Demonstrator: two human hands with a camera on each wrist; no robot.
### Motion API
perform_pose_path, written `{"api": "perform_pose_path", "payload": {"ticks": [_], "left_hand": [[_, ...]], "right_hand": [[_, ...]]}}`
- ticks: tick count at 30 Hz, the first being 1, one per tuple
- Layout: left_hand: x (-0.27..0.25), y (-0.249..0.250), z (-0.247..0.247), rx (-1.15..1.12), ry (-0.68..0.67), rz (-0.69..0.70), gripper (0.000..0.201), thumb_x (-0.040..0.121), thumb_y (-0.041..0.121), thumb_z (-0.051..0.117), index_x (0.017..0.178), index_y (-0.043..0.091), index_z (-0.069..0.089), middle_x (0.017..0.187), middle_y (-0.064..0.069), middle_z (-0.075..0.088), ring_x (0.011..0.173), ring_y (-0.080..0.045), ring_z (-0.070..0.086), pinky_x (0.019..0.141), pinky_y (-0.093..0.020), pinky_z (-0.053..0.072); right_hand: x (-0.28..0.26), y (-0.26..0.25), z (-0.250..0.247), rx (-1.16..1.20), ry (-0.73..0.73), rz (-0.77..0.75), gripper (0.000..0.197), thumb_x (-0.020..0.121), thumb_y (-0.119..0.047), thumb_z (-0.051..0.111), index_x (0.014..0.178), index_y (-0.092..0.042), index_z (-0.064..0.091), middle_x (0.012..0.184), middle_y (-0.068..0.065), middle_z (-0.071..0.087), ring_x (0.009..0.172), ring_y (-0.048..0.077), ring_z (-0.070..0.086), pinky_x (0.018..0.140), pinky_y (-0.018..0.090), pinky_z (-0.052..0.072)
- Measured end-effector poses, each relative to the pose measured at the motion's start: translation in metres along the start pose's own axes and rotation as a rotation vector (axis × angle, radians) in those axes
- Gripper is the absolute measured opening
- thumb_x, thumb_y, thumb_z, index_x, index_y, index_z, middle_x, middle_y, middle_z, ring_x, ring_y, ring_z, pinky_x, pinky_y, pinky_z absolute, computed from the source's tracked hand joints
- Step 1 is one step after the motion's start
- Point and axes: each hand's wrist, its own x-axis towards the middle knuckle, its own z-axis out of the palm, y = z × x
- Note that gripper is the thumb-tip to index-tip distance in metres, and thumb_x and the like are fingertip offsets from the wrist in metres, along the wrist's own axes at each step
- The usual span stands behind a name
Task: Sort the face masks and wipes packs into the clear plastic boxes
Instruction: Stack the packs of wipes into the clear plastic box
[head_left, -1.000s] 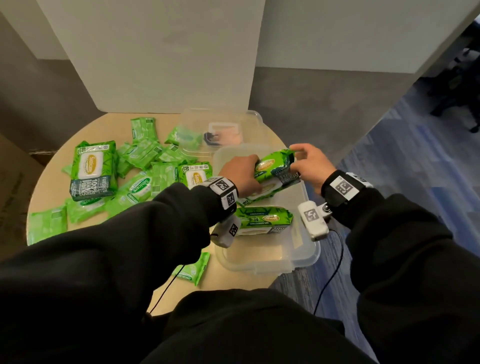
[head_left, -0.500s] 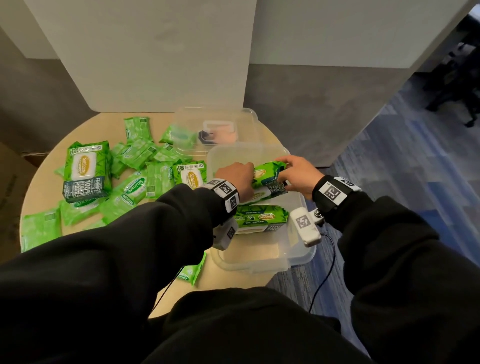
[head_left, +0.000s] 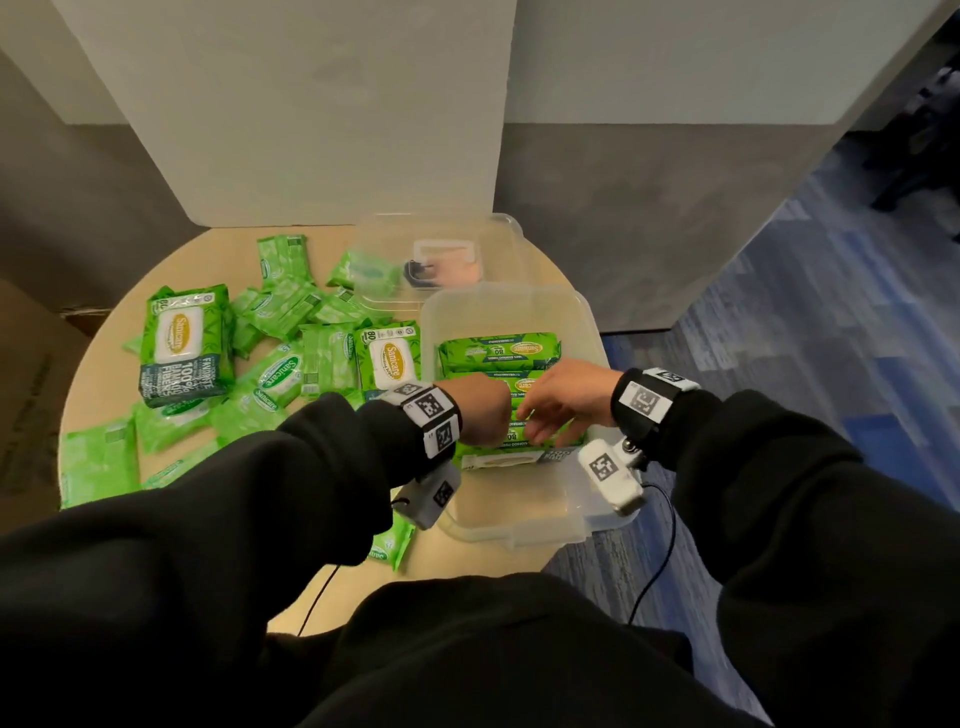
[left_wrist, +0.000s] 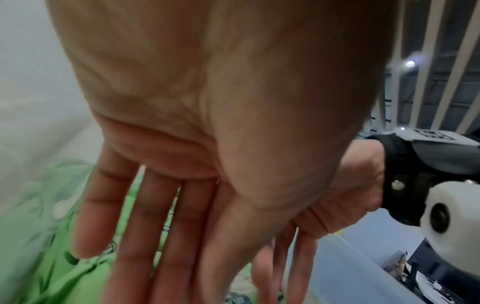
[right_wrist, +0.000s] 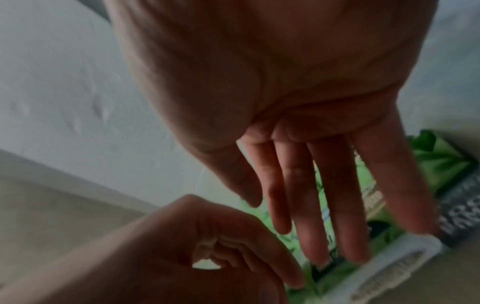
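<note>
The near clear box (head_left: 587, 322) holds several green wipes packs (head_left: 498, 351), most on edge and one flat (head_left: 511, 458) at the front. Both hands are over this box. My left hand (head_left: 485, 415) has straight fingers (left_wrist: 155, 236) above a green pack (left_wrist: 52, 267) and grips nothing. Right beside it, my right hand (head_left: 556, 410) also shows straight fingers (right_wrist: 324, 205) just above the packs (right_wrist: 371, 273). Whether either hand touches a pack is unclear. The far clear box (head_left: 511, 228) holds a pinkish and black item (head_left: 441, 270).
Left of the boxes, a large wipes pack (head_left: 182, 343), another (head_left: 395, 353) and several small green packs (head_left: 280, 374) lie on the round wooden table (head_left: 104, 395). One small pack (head_left: 389, 545) lies at the front edge. White partitions stand behind; blue carpet is at the right.
The pack both hands held above the near box now stands in it among the others. Both hands let go, opened and drew back toward me.
</note>
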Motion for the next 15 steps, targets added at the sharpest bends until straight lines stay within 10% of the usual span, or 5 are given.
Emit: {"api": "perform_pose_path", "payload": {"ticks": [3,8,12,15], "left_hand": [[-0.012,0.002,0.0,0.081,-0.013,-0.034,0.016,0.097,0.021,0.056,0.087,0.01,0.063,0.083,-0.008,0.059,0.083,-0.03,0.058,0.074,-0.037,0.052],[-0.026,-0.028,0.002,0.052,0.524,-0.202,0.048,0.087,0.02,0.062,0.135,0.02,0.058,0.138,-0.01,0.052,0.124,-0.035,0.052,0.098,-0.051,0.047],[-0.029,-0.056,0.015,-0.463,0.327,-0.465,0.103,0.087,0.031,0.072,0.161,0.012,0.003,0.151,-0.023,0.041,0.122,-0.043,0.058,0.093,-0.05,0.054],[-0.029,-0.053,0.023,-0.688,0.257,-0.509,0.059,0.093,0.023,0.06,0.14,0.004,0.03,0.12,-0.018,0.058,0.09,-0.039,0.068,0.061,-0.045,0.063]], "right_hand": [[0.004,-0.011,0.022,-0.253,-0.149,0.1,0.027,0.095,-0.019,0.061,0.115,-0.003,0.071,0.099,0.016,0.078,0.093,0.027,0.076,0.069,0.034,0.058],[0.021,-0.006,0.052,-0.571,-0.295,0.154,0.032,0.104,-0.023,0.055,0.134,-0.013,0.06,0.112,-0.003,0.068,0.08,0.01,0.062,0.046,0.016,0.051],[0.058,0.019,0.076,-0.678,-0.33,0.184,0.081,0.084,-0.058,0.072,0.151,-0.021,0.047,0.151,0.007,0.049,0.131,0.025,0.052,0.107,0.041,0.045],[0.087,0.032,0.081,-0.789,-0.329,0.154,0.117,0.052,-0.077,0.072,0.153,-0.025,0.043,0.156,0.002,0.044,0.14,0.025,0.044,0.118,0.044,0.034]]}}
